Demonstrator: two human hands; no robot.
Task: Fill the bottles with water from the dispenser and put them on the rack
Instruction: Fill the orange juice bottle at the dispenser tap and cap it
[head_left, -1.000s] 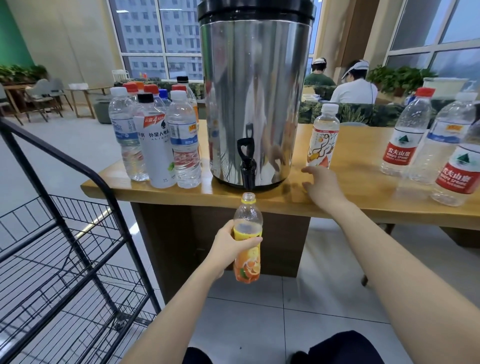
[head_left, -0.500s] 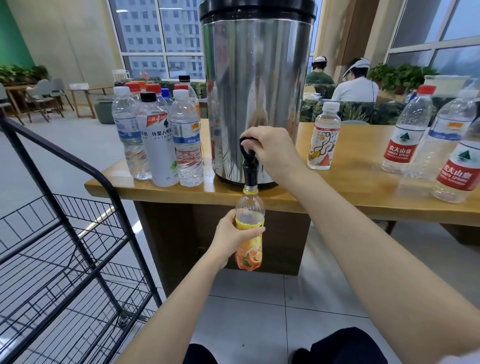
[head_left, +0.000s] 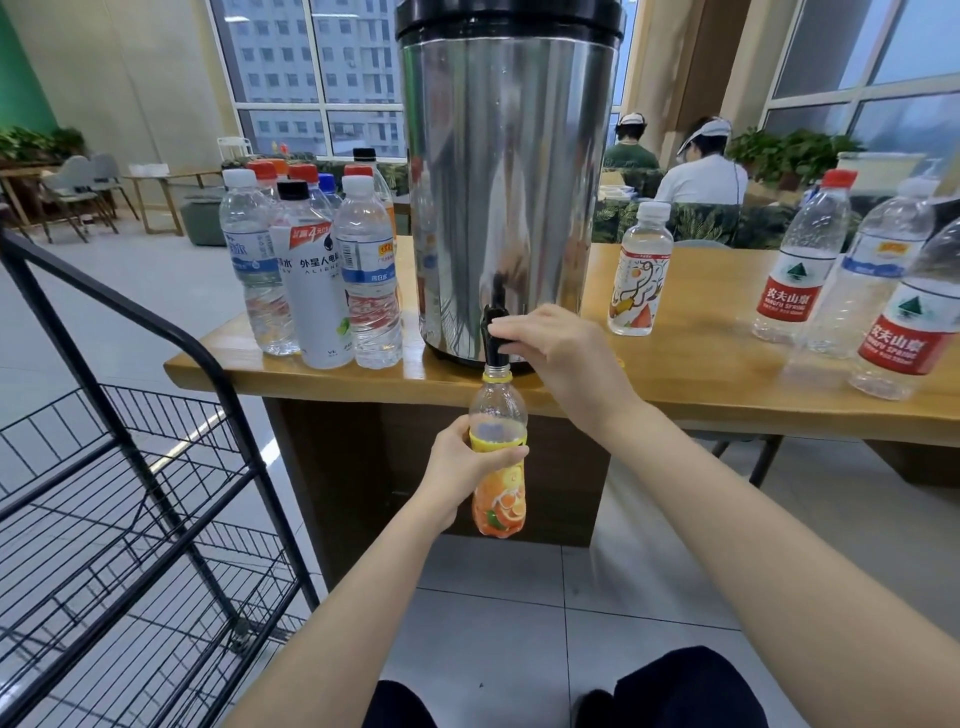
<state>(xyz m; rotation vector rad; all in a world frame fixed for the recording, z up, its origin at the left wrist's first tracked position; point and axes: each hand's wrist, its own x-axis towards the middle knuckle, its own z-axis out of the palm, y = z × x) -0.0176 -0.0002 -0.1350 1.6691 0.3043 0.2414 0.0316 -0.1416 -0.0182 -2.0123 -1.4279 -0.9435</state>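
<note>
The left hand (head_left: 467, 467) wraps round the orange-labelled bottle (head_left: 498, 493), holding its open mouth just under the black tap (head_left: 493, 332) of the steel dispenser (head_left: 509, 182). The right hand (head_left: 566, 353) curls its fingers over the tap's lever. If the mouth drifts off the spout, or the lever is held down too long, water will likely hit the floor (head_left: 519, 623). I count one dispenser and one wire rack (head_left: 130, 467). About nine capped bottles (head_left: 317, 291) stand left of the dispenser, some half hidden, and four more to its right.

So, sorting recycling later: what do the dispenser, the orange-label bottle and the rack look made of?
Dispenser: polished steel, probably, given mirror reflections. Orange-label bottle: clear plastic, see-through above its label. Rack: black-coated metal wire, likely; thin welded-looking grid.
</note>
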